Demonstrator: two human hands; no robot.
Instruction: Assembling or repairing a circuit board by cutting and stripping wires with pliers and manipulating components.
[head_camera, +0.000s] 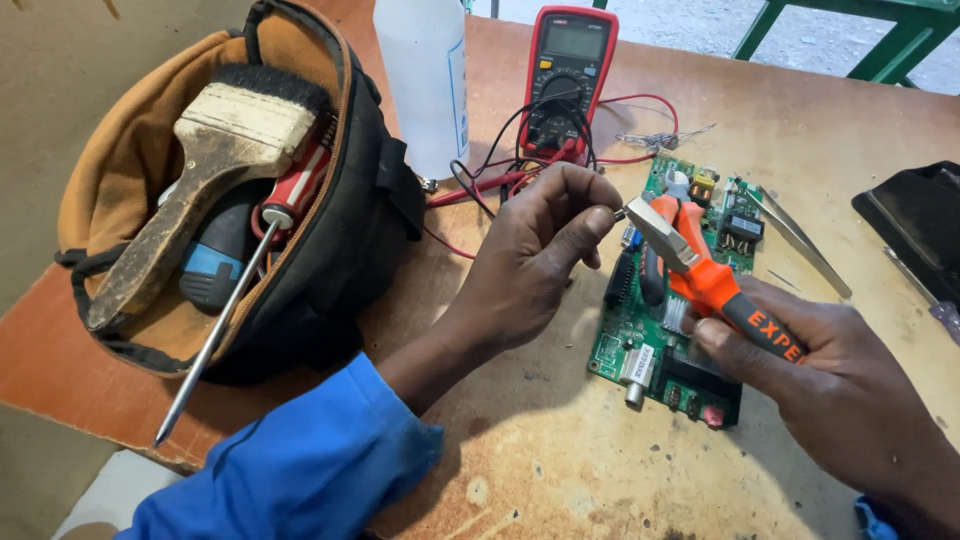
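- Left hand (545, 245) pinches a tiny metal part (619, 213) between thumb and fingertips, fingers curled shut round it.
- Right hand (835, 385) is wrapped tight on the orange-and-black handles of one pair of pliers (690, 255); plier nose points up-left, tip just beside the tiny metal part, touching or nearly, cannot tell which.
- Both hands meet over the left part of one green circuit board (640, 345); board lies flat on the worktop (560, 450), under the pliers and partly under the right hand.
- Blue sleeve (300, 460) on the left arm; a sliver of blue at the right wrist.
- One red multimeter (568, 75) stands behind the left hand, red and black leads (500, 165) looping between it and the board.
- One metal tweezers (800, 240) lies right of the board, apart from the hands.
- One white plastic bottle (425, 80) left of the multimeter.
- One open brown-and-black tool bag (340, 250) far left, well apart from the board; inside: one paintbrush (215, 165), one red-handled screwdriver (235, 305) with shaft sticking out over the bag's edge, one blue-and-black tool, kind unclear.
- One black object (915, 225) at the right edge, cut off.
- Worktop is worn brown board, stained and scuffed; gravel ground and a green metal frame (880, 40) show beyond its far edge.
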